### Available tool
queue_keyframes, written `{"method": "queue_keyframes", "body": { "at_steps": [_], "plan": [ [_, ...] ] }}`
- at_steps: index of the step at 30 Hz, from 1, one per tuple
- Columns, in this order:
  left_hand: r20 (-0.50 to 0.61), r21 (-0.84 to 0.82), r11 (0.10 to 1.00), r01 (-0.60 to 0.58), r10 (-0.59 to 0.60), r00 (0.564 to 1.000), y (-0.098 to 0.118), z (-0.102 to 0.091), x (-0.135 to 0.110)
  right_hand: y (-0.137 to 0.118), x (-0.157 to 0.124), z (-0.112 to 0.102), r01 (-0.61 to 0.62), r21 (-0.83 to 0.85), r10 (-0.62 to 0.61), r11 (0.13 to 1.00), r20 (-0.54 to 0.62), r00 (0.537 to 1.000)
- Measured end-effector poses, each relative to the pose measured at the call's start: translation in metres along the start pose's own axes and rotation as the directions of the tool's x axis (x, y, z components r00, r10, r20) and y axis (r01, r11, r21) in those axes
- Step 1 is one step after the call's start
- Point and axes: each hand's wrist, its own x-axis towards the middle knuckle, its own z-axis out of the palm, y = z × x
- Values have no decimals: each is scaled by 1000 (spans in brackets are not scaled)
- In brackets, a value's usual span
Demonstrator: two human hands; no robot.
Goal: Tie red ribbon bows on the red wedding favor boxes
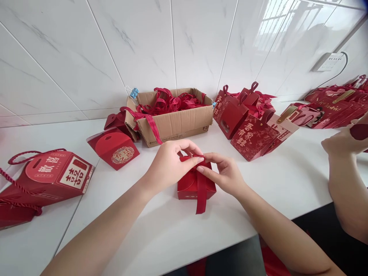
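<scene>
A small red gift box (189,188) sits on the white counter (161,230) in front of me. A red ribbon (201,191) runs over its top and hangs down its front. My left hand (169,163) pinches the ribbon at the top of the box. My right hand (222,172) pinches the same ribbon from the right, fingertips meeting those of the left.
A cardboard box (172,122) full of red ribbons stands by the tiled wall. Red gift boxes lie at the left (51,176), beside the carton (113,147) and at the right (250,136). Another person's hand (345,143) works at the far right.
</scene>
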Motion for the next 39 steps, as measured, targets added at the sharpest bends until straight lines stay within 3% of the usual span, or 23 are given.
{"method": "queue_keyframes", "body": {
  "at_steps": [5, 11, 16, 21, 29, 33, 39],
  "plan": [
    [-7, 24, 1000, -17, 17, 1000, 0, -1, 0, 0, 0, 2, 68, 11, -67, 998, -59, 996],
    [115, 127, 992, -21, 6, 993, -7, -20, 2, -3, -1, -2, -85, 112, 85, 990, 3, 996],
    [260, 318, 948, 17, -105, 960, -21, -33, 3, -6, 1, -10, -295, 169, 271, 940, 154, 950],
    [293, 385, 923, 13, -136, 946, -25, -27, 4, -11, 5, -15, -340, 221, 282, 914, 258, 924],
    [300, 405, 914, -28, -104, 948, -26, -26, 4, -11, 4, -19, -337, 80, 302, 938, 288, 909],
    [282, 366, 930, -16, -94, 955, -18, -21, -1, -12, 2, -19, -313, 50, 290, 948, 266, 919],
    [274, 408, 912, -32, -90, 957, -2, -20, -14, -20, -3, -11, -273, -100, 281, 957, 80, 956]
  ]
}}
